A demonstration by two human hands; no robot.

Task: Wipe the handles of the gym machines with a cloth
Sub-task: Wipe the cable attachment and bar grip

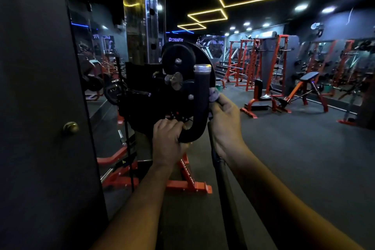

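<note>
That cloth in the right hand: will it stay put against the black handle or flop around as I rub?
Probably floppy: the cloth looks bunched in the right hand, so it should wrap the curved handle. It seems light and may slip on the smooth grip. The left hand grips the bend, likely steadying it.

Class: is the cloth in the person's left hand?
No: the right hand presses the cloth against the handle.

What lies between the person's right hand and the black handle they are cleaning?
A pale cloth is bunched between the right hand and the upright part of the black handle. Only its top shows; the rest, and the handle surface beneath it, are covered.
</note>
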